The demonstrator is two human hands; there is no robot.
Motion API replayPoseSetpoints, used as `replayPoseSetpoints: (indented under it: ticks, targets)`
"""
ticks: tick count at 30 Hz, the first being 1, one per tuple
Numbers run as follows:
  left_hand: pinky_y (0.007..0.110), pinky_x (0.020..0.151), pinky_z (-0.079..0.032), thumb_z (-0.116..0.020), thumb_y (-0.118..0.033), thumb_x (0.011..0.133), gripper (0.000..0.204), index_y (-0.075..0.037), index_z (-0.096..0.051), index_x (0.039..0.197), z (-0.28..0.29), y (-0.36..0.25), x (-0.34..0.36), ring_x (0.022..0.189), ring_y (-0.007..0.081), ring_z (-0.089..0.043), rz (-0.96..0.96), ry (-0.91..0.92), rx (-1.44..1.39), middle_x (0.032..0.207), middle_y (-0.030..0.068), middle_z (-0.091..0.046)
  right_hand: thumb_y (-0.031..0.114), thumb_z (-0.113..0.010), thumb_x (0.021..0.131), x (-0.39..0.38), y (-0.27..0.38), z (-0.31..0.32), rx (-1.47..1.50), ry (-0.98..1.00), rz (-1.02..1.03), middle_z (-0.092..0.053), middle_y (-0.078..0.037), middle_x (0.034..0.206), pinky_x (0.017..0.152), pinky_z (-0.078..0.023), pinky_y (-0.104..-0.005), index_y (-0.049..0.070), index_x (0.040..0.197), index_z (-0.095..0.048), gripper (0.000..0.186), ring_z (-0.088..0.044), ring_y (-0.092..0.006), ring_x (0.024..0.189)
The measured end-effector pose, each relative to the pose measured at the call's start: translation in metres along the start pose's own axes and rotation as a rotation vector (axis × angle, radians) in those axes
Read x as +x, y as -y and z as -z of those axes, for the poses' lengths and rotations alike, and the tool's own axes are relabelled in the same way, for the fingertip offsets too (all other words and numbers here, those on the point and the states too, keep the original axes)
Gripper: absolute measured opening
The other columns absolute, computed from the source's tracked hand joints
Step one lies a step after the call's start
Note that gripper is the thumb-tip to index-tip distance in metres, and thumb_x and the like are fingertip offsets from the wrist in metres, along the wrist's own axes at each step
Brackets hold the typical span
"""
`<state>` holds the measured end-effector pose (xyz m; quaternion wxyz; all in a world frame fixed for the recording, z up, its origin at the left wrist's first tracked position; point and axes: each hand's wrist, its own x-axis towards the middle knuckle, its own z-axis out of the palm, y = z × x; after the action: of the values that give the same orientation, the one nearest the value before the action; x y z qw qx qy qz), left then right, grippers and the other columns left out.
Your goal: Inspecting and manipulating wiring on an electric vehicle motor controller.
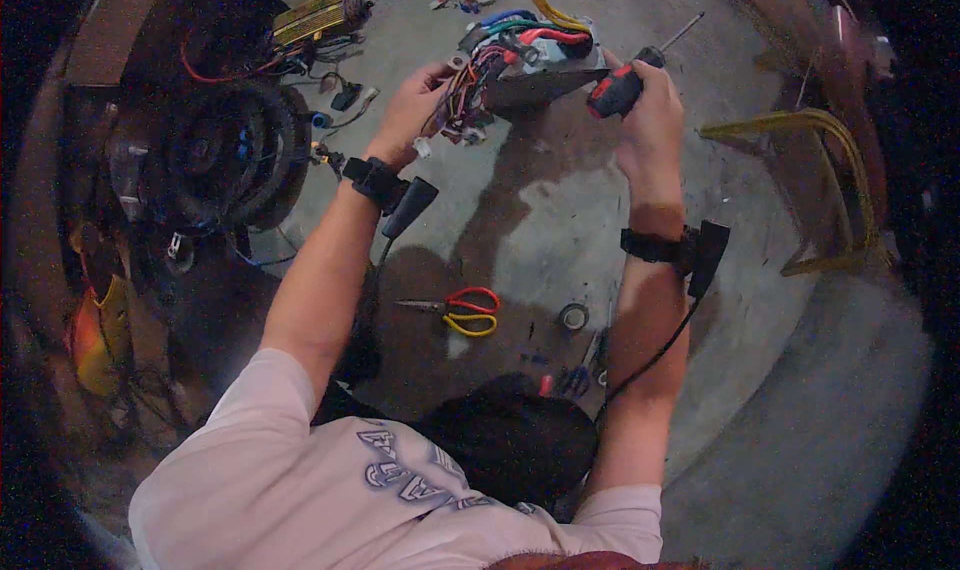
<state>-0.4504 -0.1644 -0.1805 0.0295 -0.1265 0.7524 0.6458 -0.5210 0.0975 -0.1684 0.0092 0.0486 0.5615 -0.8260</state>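
Nearest to me is the person's pale shirt, with dark trousers just past it. Take the scissors as the clock's centre: they lie on the concrete floor, one handle loop red, one yellow, blades toward nine. At about four o'clock, close to the trousers, are dark pliers and a small red roll; a roll of tape lies flat at three.

Farther out, black straps circle both wrists. Toward half past eleven, the left hand has its fingers closed on the near-left side of a bundle of wires, raised off the floor at twelve. The bundle joins a dark box. At half past one, the right hand wraps its fingers around a black-and-red screwdriver, its shaft aimed up and away; whether those fingers also touch the box, I can't tell.

Around them, a black wheel sits at ten, a yellow metal frame at two, and, farthest, a gold-coloured case at eleven.
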Motion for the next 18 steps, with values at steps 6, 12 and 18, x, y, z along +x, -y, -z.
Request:
replayPoseSetpoints:
  ticks: [6, 12, 18]
  targets:
    - [0.029, 0.093, -0.048, -0.072, -0.023, 0.091, 0.075, -0.015, -0.034, 0.155, 0.016, -0.01, 0.003, 0.112, 0.0152, -0.06, -0.142, 0.183, 0.113, 0.139, 0.0076, -0.054, 0.016, -0.05, 0.097, 0.006, -0.009, 0.002, -0.023, 0.02, 0.009, -0.066, -0.02, 0.114, 0.09, -0.05, -0.0348, 0.0, 0.103, -0.052, 0.017, -0.064, -0.0244, 0.108]
    - [0.035, 0.113, -0.035, -0.082, -0.023, 0.081, 0.101, -0.018, -0.019, 0.16, 0.016, -0.008, 0.015, 0.139, 0.0237, -0.042, -0.308, 0.318, 0.336, 0.159, 0.0135, -0.034, 0.019, -0.054, 0.095, 0.005, -0.021, 0.001, -0.07, 0.007, 0.062, -0.06, -0.005, 0.095, 0.079, -0.05, -0.0315, 0.0, 0.097, -0.061, 0.021, -0.06, -0.0175, 0.091]
    - [0.037, 0.116, -0.033, -0.082, -0.014, 0.076, 0.102, -0.015, -0.021, 0.159, 0.008, 0.016, 0.03, 0.141, 0.0269, -0.041, -0.627, 0.207, 0.403, 0.155, 0.0135, -0.04, 0.013, -0.046, 0.097, -0.005, -0.011, -0.003, -0.07, 0.04, -0.016, -0.065, -0.023, 0.12, 0.09, -0.049, -0.0342, 0.0, 0.113, -0.048, 0.021, -0.062, -0.0234, 0.11]
